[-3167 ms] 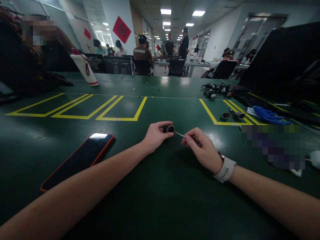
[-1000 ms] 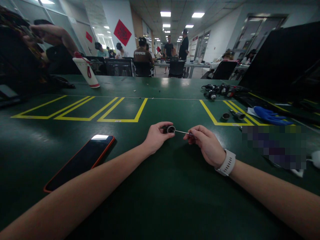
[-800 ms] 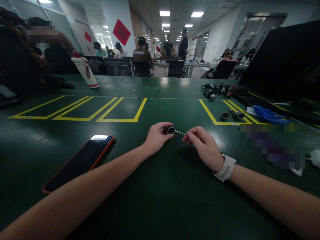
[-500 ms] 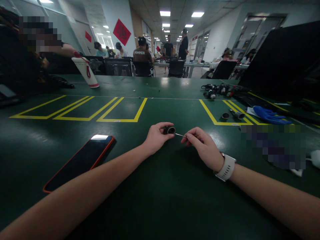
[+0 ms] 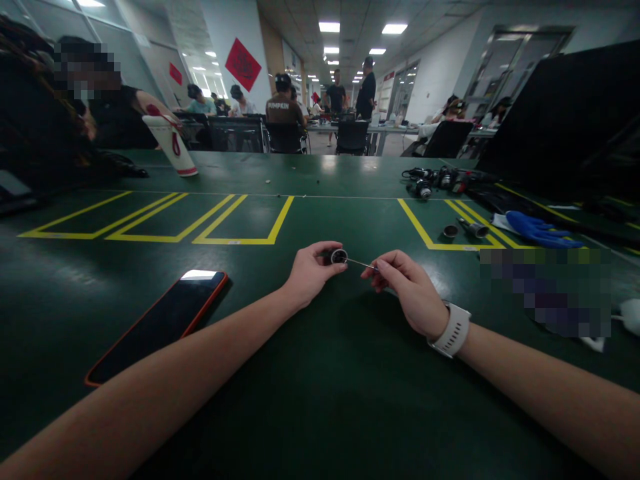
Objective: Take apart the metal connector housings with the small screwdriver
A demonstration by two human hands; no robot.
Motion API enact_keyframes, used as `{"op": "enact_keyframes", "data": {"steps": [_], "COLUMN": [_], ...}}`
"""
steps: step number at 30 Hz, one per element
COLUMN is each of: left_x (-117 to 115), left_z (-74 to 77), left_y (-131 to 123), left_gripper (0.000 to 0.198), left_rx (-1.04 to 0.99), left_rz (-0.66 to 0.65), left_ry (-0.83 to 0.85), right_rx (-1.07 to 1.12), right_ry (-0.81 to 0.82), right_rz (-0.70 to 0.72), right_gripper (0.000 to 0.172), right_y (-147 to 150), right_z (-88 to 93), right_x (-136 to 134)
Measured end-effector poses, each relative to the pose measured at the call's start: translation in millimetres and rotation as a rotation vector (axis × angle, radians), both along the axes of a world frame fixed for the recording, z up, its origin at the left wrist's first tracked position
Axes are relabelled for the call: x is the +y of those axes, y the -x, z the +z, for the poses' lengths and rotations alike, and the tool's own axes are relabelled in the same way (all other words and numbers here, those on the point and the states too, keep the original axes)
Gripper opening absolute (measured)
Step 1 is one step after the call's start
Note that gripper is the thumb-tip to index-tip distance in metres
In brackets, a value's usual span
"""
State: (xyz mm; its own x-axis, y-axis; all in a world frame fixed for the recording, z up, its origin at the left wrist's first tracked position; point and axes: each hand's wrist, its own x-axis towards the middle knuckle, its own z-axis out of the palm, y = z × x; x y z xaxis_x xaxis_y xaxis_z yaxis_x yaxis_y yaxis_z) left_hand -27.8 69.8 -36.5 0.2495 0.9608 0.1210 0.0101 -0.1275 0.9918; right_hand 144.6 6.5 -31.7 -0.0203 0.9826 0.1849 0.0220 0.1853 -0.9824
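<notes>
Between the thumb and fingers of my left hand point(image 5: 313, 268) is a small round connector point(image 5: 339, 256), dark with a metal rim, its open end turned to the right and towards me. My right hand point(image 5: 400, 283) pinches a thin screwdriver point(image 5: 359, 263); its slim metal shaft points left, with the tip at the connector's open face. How deep the tip reaches cannot be made out. Most of the handle is hidden by my fingers. Both hands are just above the green table point(image 5: 320, 373).
Left lies an orange-edged phone point(image 5: 160, 327). Metal connector shells point(image 5: 473, 229), a blue glove point(image 5: 540, 230) and cabled connectors point(image 5: 425, 183) lie to the right. Beyond stands a white paper cup point(image 5: 173, 147) near a person point(image 5: 130, 110). Yellow tape point(image 5: 235, 242) marks the tabletop.
The connector has turned, showing more of its open face. The screwdriver's tip has shifted slightly left and up, onto the connector's face. The person at the left has shifted a little.
</notes>
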Motion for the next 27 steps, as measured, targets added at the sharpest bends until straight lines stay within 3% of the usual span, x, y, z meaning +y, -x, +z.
{"op": "enact_keyframes", "data": {"steps": [11,23,27], "left_x": [2.0,1.5,2.4], "left_z": [-2.2,-3.3,-5.4], "left_y": [-0.1,0.2,1.3], "left_gripper": [0.041,0.041,0.042], "left_rx": [-0.085,-0.031,0.0], "left_rz": [-0.012,-0.036,-0.049], "left_ry": [0.031,-0.006,-0.016], "right_rx": [0.158,0.03,0.057], "right_ry": [0.158,0.039,0.084], "right_rz": [0.039,0.022,0.046], "right_gripper": [0.012,0.013,0.013], "right_y": [-1.4,0.5,0.0], "right_z": [4.8,1.0,2.1], "right_x": [1.2,-0.1,1.0]}}
